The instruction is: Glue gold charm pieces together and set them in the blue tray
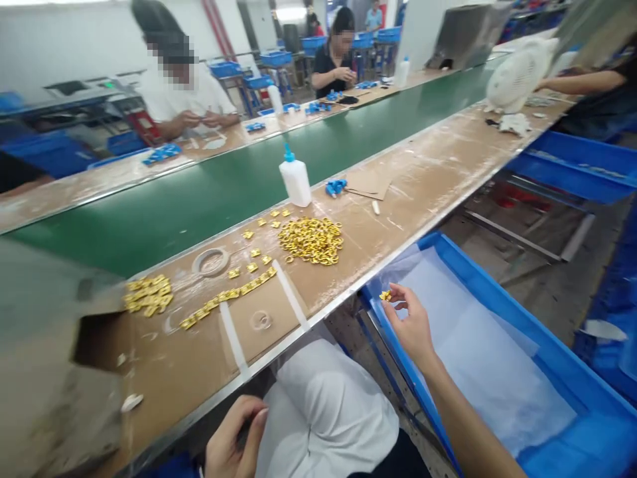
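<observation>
My right hand (411, 322) pinches a small gold piece (385, 295) between thumb and fingertips, over the near end of a blue bin (547, 338) lined with a translucent sheet (478, 345). Low in the view, my left hand (237, 435) hovers by my lap with its fingers curled; no object shows in it. On the cardboard-covered bench lie a pile of gold rings (311, 240), a slanting row of gold pieces (229, 294) and a heap of flat gold pieces (149, 294). Several single gold pieces (252, 267) are scattered between them.
A white bottle with a blue tip (295, 182) stands behind the rings, beside blue pieces (336, 187). A tape roll (210, 262) lies at the left. Beyond runs a green conveyor belt (213, 192), with co-workers seated across it. A white fan (517, 76) stands at the far right.
</observation>
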`<action>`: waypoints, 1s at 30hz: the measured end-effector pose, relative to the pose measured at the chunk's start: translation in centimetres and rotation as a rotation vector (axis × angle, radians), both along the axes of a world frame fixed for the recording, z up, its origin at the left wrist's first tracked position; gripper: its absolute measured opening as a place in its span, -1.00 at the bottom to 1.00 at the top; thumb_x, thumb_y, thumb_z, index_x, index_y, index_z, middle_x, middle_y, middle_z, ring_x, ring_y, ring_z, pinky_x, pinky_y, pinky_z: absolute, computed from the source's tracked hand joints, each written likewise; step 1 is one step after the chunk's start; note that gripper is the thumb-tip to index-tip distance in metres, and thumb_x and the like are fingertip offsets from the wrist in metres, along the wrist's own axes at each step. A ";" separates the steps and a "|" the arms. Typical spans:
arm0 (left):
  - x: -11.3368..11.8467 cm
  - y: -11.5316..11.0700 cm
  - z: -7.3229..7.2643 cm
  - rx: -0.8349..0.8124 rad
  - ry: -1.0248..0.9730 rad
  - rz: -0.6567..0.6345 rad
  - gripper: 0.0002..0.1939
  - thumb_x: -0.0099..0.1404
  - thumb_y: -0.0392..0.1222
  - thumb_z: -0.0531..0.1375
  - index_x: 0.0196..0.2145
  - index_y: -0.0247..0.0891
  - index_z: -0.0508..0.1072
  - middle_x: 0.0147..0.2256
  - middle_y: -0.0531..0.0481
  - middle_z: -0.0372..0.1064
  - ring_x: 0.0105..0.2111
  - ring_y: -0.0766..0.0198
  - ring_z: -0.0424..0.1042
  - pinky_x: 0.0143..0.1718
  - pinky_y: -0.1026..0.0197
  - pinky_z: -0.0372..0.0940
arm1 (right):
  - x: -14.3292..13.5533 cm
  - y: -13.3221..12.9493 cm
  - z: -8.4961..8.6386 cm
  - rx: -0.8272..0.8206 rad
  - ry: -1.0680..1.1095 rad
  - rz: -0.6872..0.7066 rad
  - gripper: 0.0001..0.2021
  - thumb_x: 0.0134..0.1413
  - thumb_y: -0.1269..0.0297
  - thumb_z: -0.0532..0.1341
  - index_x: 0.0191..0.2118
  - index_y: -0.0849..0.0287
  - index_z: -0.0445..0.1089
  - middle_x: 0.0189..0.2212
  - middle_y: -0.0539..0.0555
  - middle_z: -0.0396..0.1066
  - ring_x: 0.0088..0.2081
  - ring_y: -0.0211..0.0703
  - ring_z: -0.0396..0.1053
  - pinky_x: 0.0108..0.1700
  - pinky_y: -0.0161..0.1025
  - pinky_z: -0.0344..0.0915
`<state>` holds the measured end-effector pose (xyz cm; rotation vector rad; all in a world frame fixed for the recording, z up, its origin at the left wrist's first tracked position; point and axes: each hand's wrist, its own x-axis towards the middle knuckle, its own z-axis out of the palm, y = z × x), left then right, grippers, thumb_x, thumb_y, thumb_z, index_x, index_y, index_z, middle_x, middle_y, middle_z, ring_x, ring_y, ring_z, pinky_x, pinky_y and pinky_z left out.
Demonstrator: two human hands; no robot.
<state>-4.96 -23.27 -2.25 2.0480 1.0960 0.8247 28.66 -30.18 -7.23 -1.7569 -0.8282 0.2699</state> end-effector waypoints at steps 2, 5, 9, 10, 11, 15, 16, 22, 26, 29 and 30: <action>0.3 -0.4 0.4 -0.013 0.005 -0.027 -0.73 0.39 -0.05 0.18 -0.44 -0.19 0.46 -0.50 0.01 0.43 -0.50 0.23 0.44 -0.44 0.29 0.36 | -1.8 3.0 1.4 0.057 -0.129 0.160 -0.70 0.22 0.17 0.21 0.03 0.12 0.41 -0.20 0.13 0.49 -0.20 -0.05 0.46 -0.16 -0.10 0.43; -0.4 -0.9 0.6 -0.022 -0.001 0.027 -0.72 0.41 -0.10 0.14 -0.46 -0.21 0.42 -0.50 0.02 0.40 -0.50 0.26 0.42 -0.43 0.31 0.35 | -4.1 9.0 2.6 0.052 -0.257 0.384 -0.70 0.23 0.23 0.19 0.05 0.14 0.40 -0.21 0.14 0.50 -0.21 -0.03 0.46 -0.14 -0.09 0.44; -2.6 -1.3 0.3 -0.022 0.014 0.188 -0.68 0.42 -0.06 0.13 -0.47 -0.21 0.41 -0.51 0.01 0.39 -0.50 0.25 0.40 -0.44 0.30 0.33 | -6.0 17.2 3.2 -0.011 -0.389 0.518 -0.65 0.16 0.34 0.19 0.07 0.20 0.40 -0.16 0.20 0.51 -0.13 0.07 0.46 -0.01 0.02 0.41; -3.2 -1.4 0.1 -0.026 0.023 0.223 -0.66 0.43 -0.04 0.12 -0.47 -0.21 0.41 -0.51 0.01 0.39 -0.50 0.25 0.40 -0.44 0.30 0.32 | -6.3 18.7 3.2 -0.018 -0.403 0.538 -0.65 0.14 0.37 0.19 0.06 0.20 0.41 -0.15 0.22 0.51 -0.11 0.09 0.46 0.01 0.04 0.40; -3.8 -1.5 0.0 -0.032 0.032 0.254 -0.65 0.43 -0.01 0.12 -0.47 -0.21 0.42 -0.51 0.01 0.39 -0.51 0.24 0.39 -0.44 0.29 0.32 | -6.6 20.0 3.2 -0.026 -0.413 0.552 -0.64 0.12 0.39 0.20 0.05 0.21 0.42 -0.14 0.23 0.51 -0.09 0.12 0.46 0.03 0.05 0.39; -5.6 -1.7 -0.4 -0.067 0.030 0.364 -0.59 0.41 0.12 0.12 -0.47 -0.21 0.44 -0.51 0.00 0.40 -0.49 0.21 0.40 -0.43 0.26 0.34 | -7.5 22.1 2.3 -0.083 -0.448 0.536 -0.65 0.10 0.42 0.19 0.03 0.21 0.44 -0.10 0.28 0.51 -0.09 0.17 0.46 0.01 0.07 0.38; -5.8 -1.7 -0.6 -0.074 0.016 0.398 -0.57 0.39 0.15 0.13 -0.48 -0.20 0.44 -0.51 0.00 0.40 -0.49 0.21 0.40 -0.42 0.26 0.34 | -7.6 22.1 2.0 -0.096 -0.452 0.524 -0.66 0.11 0.41 0.19 0.02 0.21 0.44 -0.11 0.28 0.51 -0.10 0.17 0.47 0.00 0.06 0.38; -7.3 -1.2 -1.9 -0.029 -0.069 0.577 -0.52 0.32 0.25 0.17 -0.50 -0.21 0.45 -0.53 0.03 0.38 -0.50 0.21 0.38 -0.42 0.27 0.36 | -7.4 22.2 0.8 -0.134 -0.461 0.470 -0.72 0.15 0.37 0.19 -0.02 0.19 0.45 -0.13 0.26 0.50 -0.12 0.17 0.47 -0.05 0.05 0.39; -7.7 -0.5 -2.3 -0.017 -0.089 0.617 -0.51 0.30 0.27 0.18 -0.50 -0.22 0.46 -0.53 0.04 0.38 -0.50 0.22 0.40 -0.42 0.28 0.37 | -7.3 23.3 1.4 -0.132 -0.449 0.485 -0.77 0.13 0.37 0.22 -0.08 0.20 0.48 -0.19 0.25 0.52 -0.17 0.16 0.48 -0.07 0.05 0.40; -7.6 -0.6 -2.2 -0.051 -0.080 0.616 -0.52 0.29 0.26 0.19 -0.50 -0.21 0.47 -0.54 0.04 0.40 -0.51 0.22 0.42 -0.42 0.28 0.38 | -7.8 23.0 2.4 -0.116 -0.427 0.462 -0.78 0.14 0.33 0.24 -0.09 0.23 0.48 -0.23 0.25 0.53 -0.19 0.14 0.49 -0.08 0.04 0.40; -7.8 -0.8 -2.3 -0.058 -0.076 0.610 -0.53 0.29 0.25 0.19 -0.49 -0.21 0.47 -0.54 0.04 0.41 -0.51 0.21 0.43 -0.42 0.27 0.39 | -7.8 22.2 2.8 -0.111 -0.417 0.439 -0.77 0.15 0.31 0.24 -0.08 0.23 0.48 -0.23 0.25 0.53 -0.20 0.12 0.49 -0.08 0.03 0.41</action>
